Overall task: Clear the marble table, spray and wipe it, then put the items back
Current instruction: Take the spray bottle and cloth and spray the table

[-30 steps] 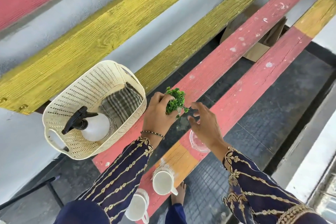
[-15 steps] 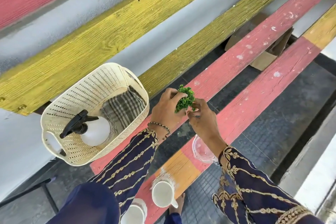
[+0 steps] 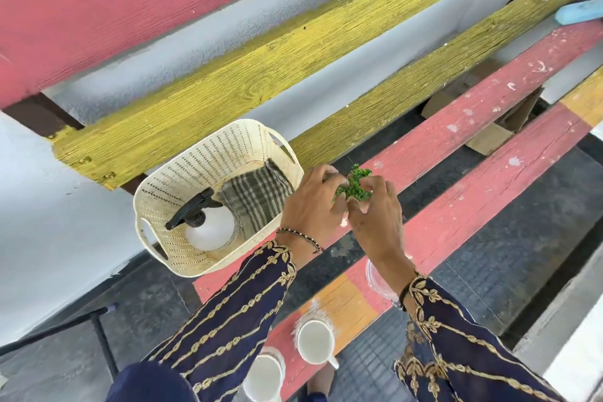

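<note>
Hands: left hand (image 3: 311, 206) and right hand (image 3: 375, 215) both pinch small green plant (image 3: 354, 184), right of basket (image 3: 182, 179); pot possibly hidden beneath.

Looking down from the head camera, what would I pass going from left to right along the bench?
Cream basket holding a spray bottle and a checked cloth → left hand → small green plant → right hand → far off, a blue object at the bench's end.

Small green plant (image 3: 354, 186) cupped between both hands (image 3: 313, 206) above the red bench slat (image 3: 489, 114).
</note>
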